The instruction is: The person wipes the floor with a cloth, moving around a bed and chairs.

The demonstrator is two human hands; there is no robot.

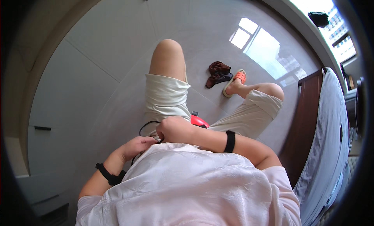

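Note:
My left hand (pixel 137 146) and my right hand (pixel 174 129) meet in front of my waist, at the hem of my pale shirt (pixel 183 179). The right hand is curled into a fist, back upward, and a thin black cord (pixel 143 127) loops out of it. Thumb and fingers of my left hand are pinched together against the right hand's fingertips; the small thing between them is mostly hidden. More of the cord dips behind the left hand toward the shirt. Black bands circle both forearms.
Between my pale shorts (pixel 165 95) a red object (pixel 198 120) shows in part. Dark brown crumpled things (pixel 218 73) lie on the grey floor beside my foot in an orange sandal (pixel 240 76). White cabinets (pixel 62 97) line the left; a wooden-framed bed (pixel 302 124) stands right.

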